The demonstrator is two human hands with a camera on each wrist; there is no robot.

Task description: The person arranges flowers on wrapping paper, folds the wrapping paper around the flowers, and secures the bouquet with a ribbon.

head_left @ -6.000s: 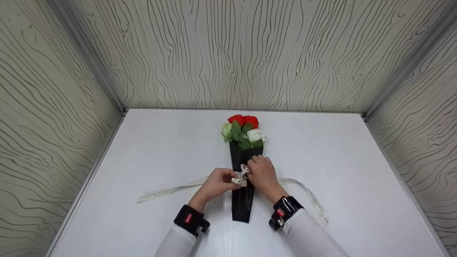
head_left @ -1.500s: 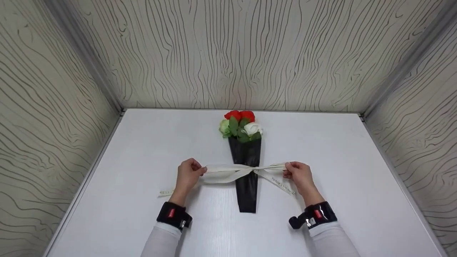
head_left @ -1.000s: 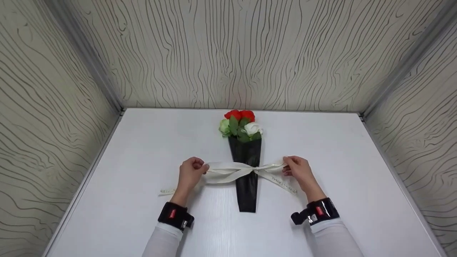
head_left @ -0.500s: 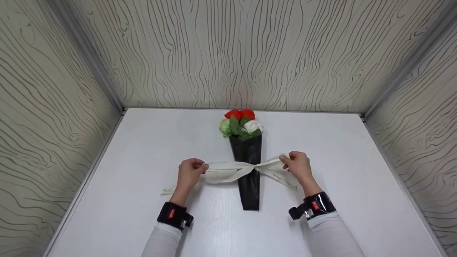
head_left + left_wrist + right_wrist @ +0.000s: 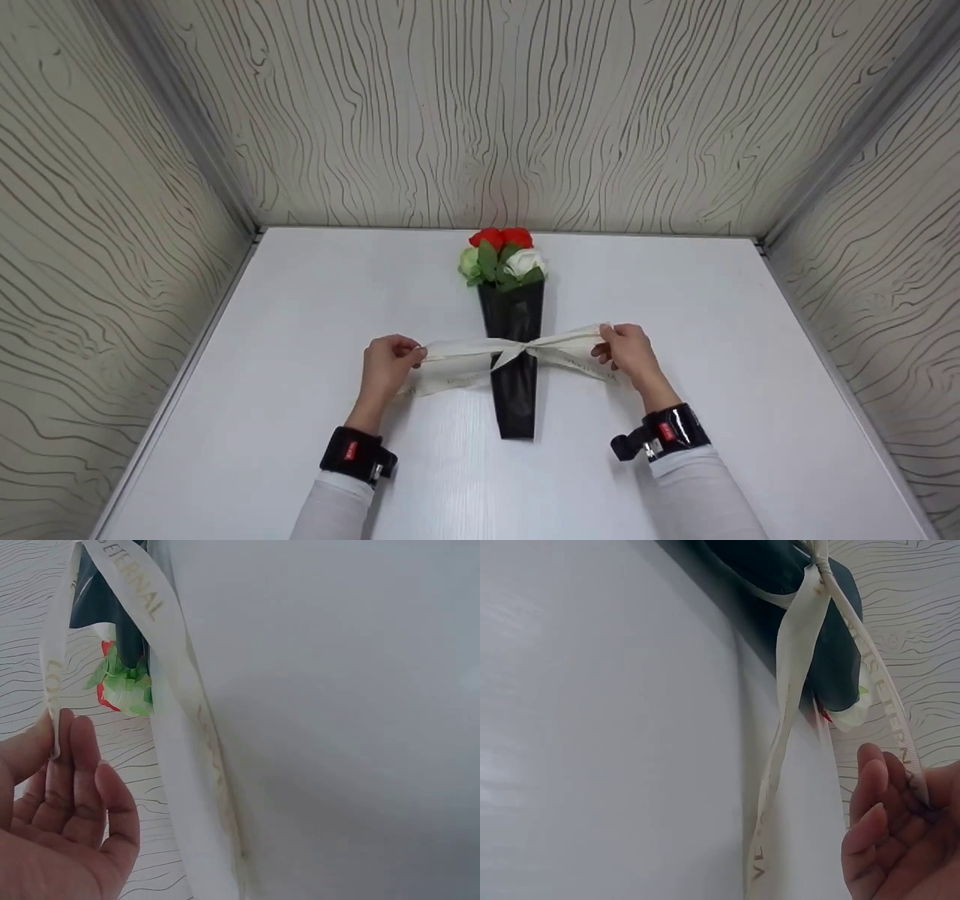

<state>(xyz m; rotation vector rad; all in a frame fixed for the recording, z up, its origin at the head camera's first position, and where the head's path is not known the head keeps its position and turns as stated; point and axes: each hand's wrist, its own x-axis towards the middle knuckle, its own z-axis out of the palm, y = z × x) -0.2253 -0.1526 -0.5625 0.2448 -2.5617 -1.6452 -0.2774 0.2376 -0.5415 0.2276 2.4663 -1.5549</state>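
Observation:
A bouquet lies on the white table, its black wrapping [image 5: 514, 401] narrowing toward the near side. Red roses [image 5: 501, 238], a white rose [image 5: 523, 262] and a pale green flower [image 5: 469, 262] top it. Cream lettered ribbon [image 5: 457, 349] crosses the wrapping, with a knot [image 5: 523, 347] at the front. My left hand [image 5: 386, 369] pinches ribbon between thumb and forefinger on the left, the other fingers [image 5: 86, 780] loosely bent. On the right, my right hand [image 5: 630, 352] pinches a second stretch. Loose tails [image 5: 793, 652] hang below both stretches.
The white tabletop [image 5: 315, 292] reaches back to a wood-grain patterned wall [image 5: 480, 112]. Similar panels stand left and right, with grey metal strips [image 5: 184, 120] at the corners. A black strap with a camera is on each wrist [image 5: 352, 454].
From working together at the knot, both hands have spread apart, drawing the ribbon out sideways. Lately the left hand has moved slightly left, the left loop has narrowed, and the bouquet has shifted slightly.

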